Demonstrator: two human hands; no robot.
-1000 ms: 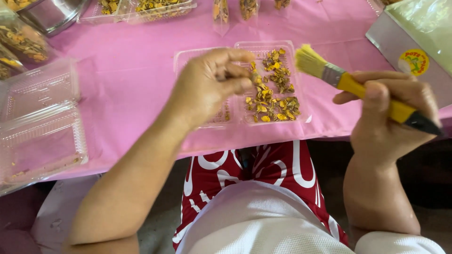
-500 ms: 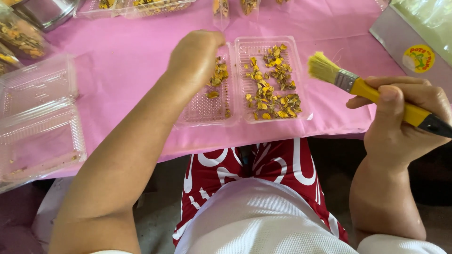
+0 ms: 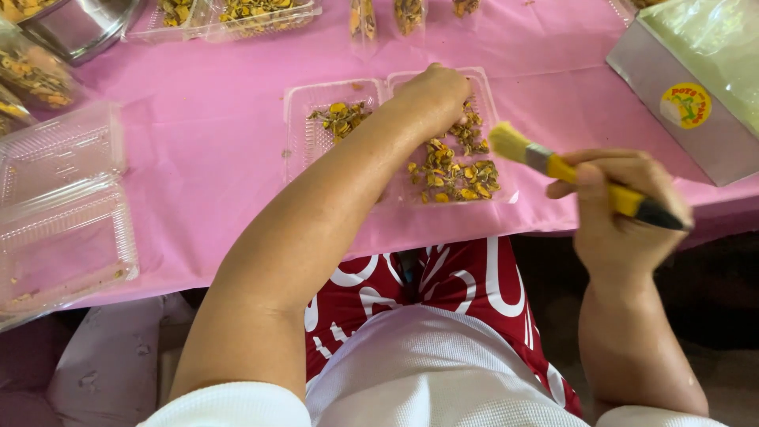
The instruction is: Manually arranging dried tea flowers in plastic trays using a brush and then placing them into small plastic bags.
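Note:
An open clear plastic clamshell box lies on the pink tablecloth in front of me. Its right half holds a heap of yellow-brown dried pieces; the left half holds a small pile of the same pieces. My left hand reaches across into the far part of the right half, fingers curled down among the pieces; what they hold is hidden. My right hand grips a yellow-handled paintbrush, its bristles hovering over the box's right edge.
An empty open clamshell box sits at the left table edge. A metal bowl and filled boxes line the back. A grey box with a round sticker stands at the right. My lap is below the table edge.
My left hand moved from the box's left half over to the far part of the right half. The brush dropped lower and closer to the box.

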